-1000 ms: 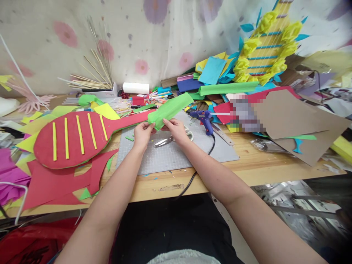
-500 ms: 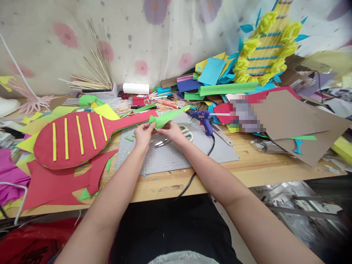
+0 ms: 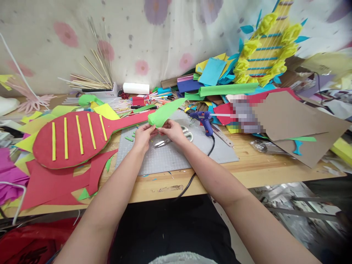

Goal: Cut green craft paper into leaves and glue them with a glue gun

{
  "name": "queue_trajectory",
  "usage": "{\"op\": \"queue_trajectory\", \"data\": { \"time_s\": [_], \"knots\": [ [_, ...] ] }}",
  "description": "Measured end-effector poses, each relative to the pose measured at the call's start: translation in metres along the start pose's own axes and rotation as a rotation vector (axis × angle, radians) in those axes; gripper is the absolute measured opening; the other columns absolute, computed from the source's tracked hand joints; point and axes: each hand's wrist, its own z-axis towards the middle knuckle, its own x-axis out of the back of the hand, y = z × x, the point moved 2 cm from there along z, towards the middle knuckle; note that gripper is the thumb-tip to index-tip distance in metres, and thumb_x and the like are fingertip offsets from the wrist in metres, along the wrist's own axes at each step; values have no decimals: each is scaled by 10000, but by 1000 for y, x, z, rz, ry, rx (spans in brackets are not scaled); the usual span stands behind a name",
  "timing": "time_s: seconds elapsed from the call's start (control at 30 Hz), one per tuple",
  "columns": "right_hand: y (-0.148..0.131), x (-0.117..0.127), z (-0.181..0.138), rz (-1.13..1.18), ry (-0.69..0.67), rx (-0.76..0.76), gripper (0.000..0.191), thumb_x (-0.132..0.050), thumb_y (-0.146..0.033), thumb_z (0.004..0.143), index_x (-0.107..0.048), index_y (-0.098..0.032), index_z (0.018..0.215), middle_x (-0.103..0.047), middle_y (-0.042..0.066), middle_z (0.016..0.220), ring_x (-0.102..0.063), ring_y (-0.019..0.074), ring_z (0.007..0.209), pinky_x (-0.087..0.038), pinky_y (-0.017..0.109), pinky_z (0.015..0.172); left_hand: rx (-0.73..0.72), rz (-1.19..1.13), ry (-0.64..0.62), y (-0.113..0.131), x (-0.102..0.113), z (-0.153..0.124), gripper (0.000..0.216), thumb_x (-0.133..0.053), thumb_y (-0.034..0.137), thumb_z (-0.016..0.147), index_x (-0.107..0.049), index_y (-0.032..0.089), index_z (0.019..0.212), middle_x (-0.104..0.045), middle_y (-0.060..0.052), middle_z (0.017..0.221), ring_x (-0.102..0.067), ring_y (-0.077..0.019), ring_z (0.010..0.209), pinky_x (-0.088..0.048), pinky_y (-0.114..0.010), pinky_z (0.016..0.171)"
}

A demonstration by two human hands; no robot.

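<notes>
Both of my hands pinch the lower edge of a piece of green crepe paper (image 3: 166, 111), which stands up above the fingers and slants to the right. My left hand (image 3: 145, 135) is closed on its left corner. Close beside it, my right hand (image 3: 173, 131) is closed on the same edge. Scissors (image 3: 188, 135) with pale handles lie on the grey cutting mat (image 3: 165, 161), partly hidden behind my right hand. Small green bits (image 3: 128, 139) lie left of my fingers. A red paddle-shaped cutout (image 3: 74, 139) with yellow strips rests at left.
Right of my hands lies a blue glue gun (image 3: 202, 119), its black cable (image 3: 189, 182) running over the table's front edge. Brown sheets (image 3: 297, 117) pile up at right. A yellow flowered instrument shape (image 3: 264, 51) leans at the back. Red scraps (image 3: 60, 181) lie front left.
The green paper has turned upright and spread wider, its tip rising. My hands stay nearly in place, still pinching its lower edge.
</notes>
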Motion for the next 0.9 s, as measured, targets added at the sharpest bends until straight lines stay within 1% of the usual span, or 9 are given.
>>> {"op": "queue_trajectory", "data": {
  "time_s": [0.1,0.27,0.33,0.43,0.5,0.6,0.73,0.8,0.9],
  "knots": [
    [2,0,2,-10,-6,34,285,-753,-269,611,-510,-168,718,-598,-30,606,-592,113,545,-503,271,607,23,-23,17,1,-1,-1,82,-677,132,643,-621,114,701,-643,-24,630,-608,-115,563,-509,-302,706],
    [4,5,5,6,-9,-2,142,-596,-287,776,-538,-163,740,-624,-9,667,-595,96,536,-501,254,583,28,-35,76,4,0,-1,55,-637,100,684,-591,125,699,-626,-4,624,-597,-100,558,-518,-297,699],
    [4,6,4,6,-42,8,129,-590,-290,774,-555,-166,781,-637,-4,696,-599,95,553,-500,250,589,20,-38,90,4,1,-1,51,-619,91,694,-582,126,697,-627,-3,630,-597,-101,560,-520,-296,684],
    [4,6,3,-71,-57,109,172,-637,-311,715,-584,-169,797,-637,-8,718,-586,95,569,-484,238,584,20,-16,77,4,2,0,51,-619,85,685,-599,124,710,-634,-9,636,-596,-99,559,-520,-285,675],
    [5,5,3,-171,-3,174,176,-638,-330,700,-599,-164,744,-628,-10,687,-562,96,561,-458,228,568,12,4,77,3,2,1,65,-631,79,664,-607,123,705,-631,-8,615,-590,-96,542,-520,-278,666],
    [6,5,2,-305,87,239,188,-596,-338,727,-619,-159,674,-631,-4,648,-561,111,599,-424,223,576,-6,13,96,2,1,2,84,-646,66,625,-601,122,668,-619,0,574,-578,-95,513,-520,-270,638],
    [4,5,-1,-349,133,267,221,-577,-362,745,-662,-161,705,-662,11,679,-589,133,658,-412,227,590,-73,13,106,3,-1,3,94,-646,73,595,-607,124,664,-642,-6,605,-607,-116,554,-517,-263,617],
    [4,5,-2,-336,135,267,227,-575,-366,749,-676,-163,732,-666,14,678,-599,138,661,-415,230,590,-113,21,116,4,-2,3,104,-643,80,585,-610,128,671,-650,-5,619,-624,-132,582,-517,-268,619],
    [5,5,-2,-306,114,254,236,-578,-374,749,-685,-164,753,-671,20,682,-615,143,668,-431,232,595,-132,36,124,4,-2,2,113,-646,95,572,-611,130,673,-649,-1,615,-629,-141,588,-517,-273,624]
  ]
}}
